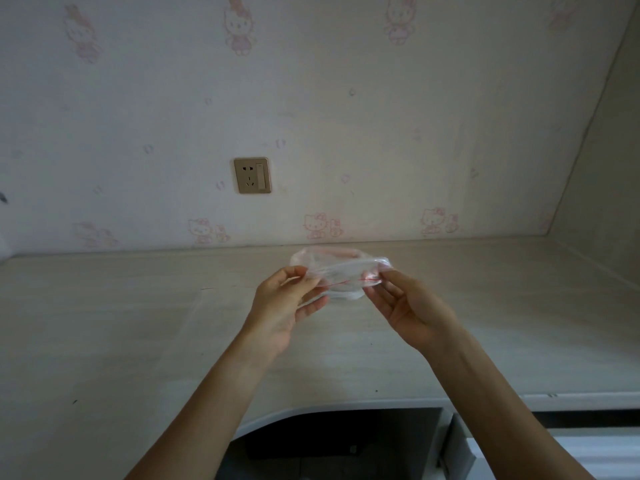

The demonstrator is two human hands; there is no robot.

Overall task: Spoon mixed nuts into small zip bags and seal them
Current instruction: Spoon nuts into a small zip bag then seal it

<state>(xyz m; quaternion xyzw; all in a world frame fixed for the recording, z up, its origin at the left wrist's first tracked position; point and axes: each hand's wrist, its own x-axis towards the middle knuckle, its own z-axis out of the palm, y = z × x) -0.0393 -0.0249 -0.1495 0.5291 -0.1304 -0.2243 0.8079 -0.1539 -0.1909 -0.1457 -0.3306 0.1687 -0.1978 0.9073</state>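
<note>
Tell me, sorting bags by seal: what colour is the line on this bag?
Red, on a clear bag; the head view shows it.

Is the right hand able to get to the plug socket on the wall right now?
Probably not right away. The right hand is pinching one end of the clear zip bag while the left hand pinches the other. Nothing blocks the wall socket above the desk, but it looks a long stretch.

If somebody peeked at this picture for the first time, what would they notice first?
Probably the two bare arms reaching up from the bottom, with the left hand and right hand pinching a crinkly clear zip bag with a thin red line, held above the pale desk. Next, the cartoon cat wallpaper behind, and the gold wall socket in its middle.
</note>
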